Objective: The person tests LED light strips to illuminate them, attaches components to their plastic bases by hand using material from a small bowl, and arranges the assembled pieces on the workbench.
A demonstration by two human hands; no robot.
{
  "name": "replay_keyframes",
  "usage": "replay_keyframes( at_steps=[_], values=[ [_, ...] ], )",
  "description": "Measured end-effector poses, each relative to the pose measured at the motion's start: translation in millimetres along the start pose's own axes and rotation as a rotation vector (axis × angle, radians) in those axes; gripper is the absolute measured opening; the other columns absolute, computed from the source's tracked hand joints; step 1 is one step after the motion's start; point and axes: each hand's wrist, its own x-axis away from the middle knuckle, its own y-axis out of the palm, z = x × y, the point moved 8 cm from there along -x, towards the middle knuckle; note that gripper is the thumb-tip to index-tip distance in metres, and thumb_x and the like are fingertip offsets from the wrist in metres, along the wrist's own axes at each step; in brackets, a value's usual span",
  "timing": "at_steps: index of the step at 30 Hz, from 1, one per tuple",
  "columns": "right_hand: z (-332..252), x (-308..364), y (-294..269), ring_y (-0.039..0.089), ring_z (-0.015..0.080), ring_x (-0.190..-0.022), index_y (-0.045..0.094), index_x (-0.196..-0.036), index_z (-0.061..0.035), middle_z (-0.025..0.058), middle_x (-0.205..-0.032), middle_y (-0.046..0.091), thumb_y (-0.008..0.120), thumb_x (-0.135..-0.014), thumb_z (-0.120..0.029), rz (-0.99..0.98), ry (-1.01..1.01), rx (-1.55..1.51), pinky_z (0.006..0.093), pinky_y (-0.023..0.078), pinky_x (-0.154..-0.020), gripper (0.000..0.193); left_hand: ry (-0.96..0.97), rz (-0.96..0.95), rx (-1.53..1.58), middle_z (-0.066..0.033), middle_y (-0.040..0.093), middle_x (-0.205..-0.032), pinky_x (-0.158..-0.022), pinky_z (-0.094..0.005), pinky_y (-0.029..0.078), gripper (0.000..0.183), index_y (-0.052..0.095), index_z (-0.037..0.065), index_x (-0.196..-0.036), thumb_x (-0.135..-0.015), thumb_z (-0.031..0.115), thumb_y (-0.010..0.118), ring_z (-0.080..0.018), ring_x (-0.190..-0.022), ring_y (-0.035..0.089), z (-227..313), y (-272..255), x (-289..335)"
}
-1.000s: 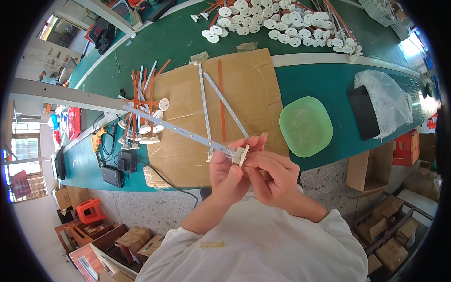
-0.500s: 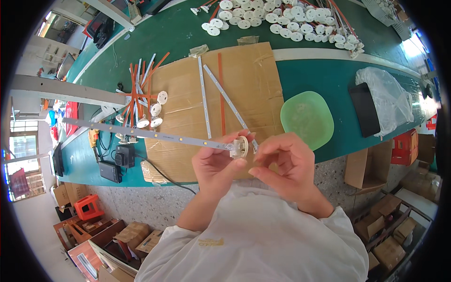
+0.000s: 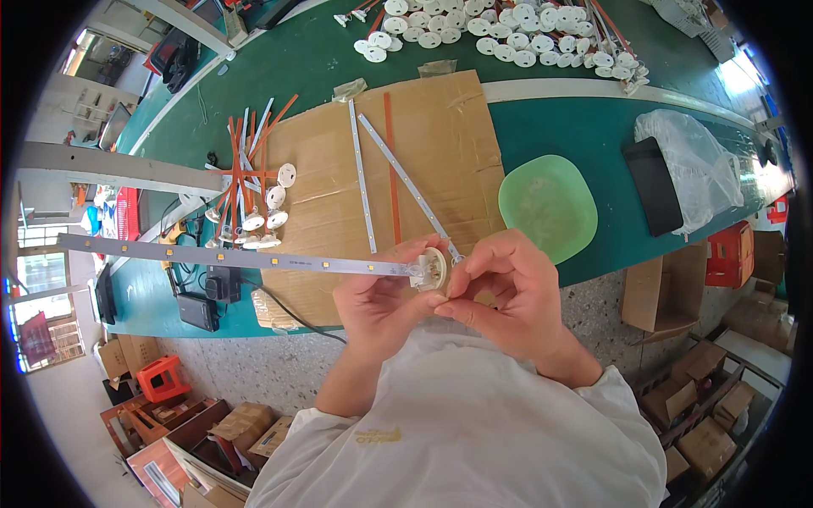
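My left hand point(image 3: 373, 309) is closed round the end of an LED light strip point(image 3: 246, 258), whose bar with small yellow chips reaches far out to the left. At that end sits a round white cap point(image 3: 435, 271), turned edge-on toward the right, between left thumb and fingers. Close against the cap's right side is my right hand point(image 3: 512, 288), its thumb and fingers drawn into a pinch; whatever lies between the tips is too small to make out. Beneath, two more LED strips point(image 3: 361, 178) and an orange strip point(image 3: 391, 169) lie on a cardboard sheet point(image 3: 313, 203).
A green bowl point(image 3: 549, 207) stands right of the cardboard, with a black flat tablet-like object point(image 3: 654, 186) and a plastic bag point(image 3: 699, 165) beyond. Capped strips point(image 3: 252, 186) pile up at left, many white caps point(image 3: 508, 34) at the back. Black power adapters point(image 3: 198, 311) sit front left.
The strip's free end has swung down toward me, bringing the bar nearly level. My right hand has moved left, its fingertips now at the cap's edge. The view has shifted slightly.
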Motion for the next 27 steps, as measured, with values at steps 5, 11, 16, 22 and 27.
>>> replay_keyframes(
  at_steps=[5,11,16,22,27],
  values=[
    [-12,3,1,0.069,0.0144,-0.069,0.059,-0.087,-0.0031,0.005,-0.078,0.068,0.079,-0.076,0.003,0.004,-0.225,0.324,0.0249,0.054,-0.063,0.024,-0.052,-0.046,-0.084,-0.0281,0.061,-0.123,-0.093,-0.0404,0.056,0.051,0.055,-0.012,-0.122,-0.079,0.002,0.079,-0.0354,-0.112,0.065,1,0,-2],
    [-13,0,5,0.067,0.0135,-0.069,0.052,-0.086,-0.0027,0.0094,-0.077,0.068,0.078,-0.074,0.011,-0.126,-0.316,0.321,0.0237,0.052,-0.061,0.032,-0.226,-0.019,0.184,-0.0274,0.061,-0.125,-0.097,-0.0417,0.053,0.048,0.057,-0.006,-0.124,-0.081,0.003,0.077,-0.033,-0.116,0.063,-14,4,5],
    [-14,-1,4,0.066,0.0163,-0.067,0.051,-0.078,-0.0048,0.0073,-0.074,0.067,0.078,-0.072,0.01,-0.118,-0.334,0.275,0.0278,0.055,-0.066,0.032,-0.362,0.043,0.405,-0.0219,0.062,-0.125,-0.099,-0.0442,0.051,0.043,0.06,-0.003,-0.121,-0.081,-0.004,0.074,-0.0324,-0.12,0.059,-23,14,12],
    [-17,-1,4,0.066,0.0183,-0.066,0.049,-0.074,-0.0046,0.0075,-0.073,0.066,0.076,-0.072,0.012,-0.132,-0.354,0.209,0.0356,0.057,-0.078,0.032,-0.45,0.041,0.546,-0.0223,0.061,-0.127,-0.096,-0.0434,0.054,0.043,0.059,-0.002,-0.123,-0.083,-0.001,0.074,-0.0297,-0.118,0.061,-24,20,18],
    [-14,-2,4,0.068,0.0192,-0.071,0.048,-0.074,-0.0028,0.0102,-0.076,0.067,0.073,-0.074,0.015,-0.148,-0.358,0.102,0.0408,0.057,-0.086,0.03,-0.456,0.035,0.562,-0.0223,0.061,-0.127,-0.095,-0.0419,0.054,0.041,0.059,-0.002,-0.124,-0.085,0.0,0.072,-0.0275,-0.115,0.062,-21,26,18]
  ],
)
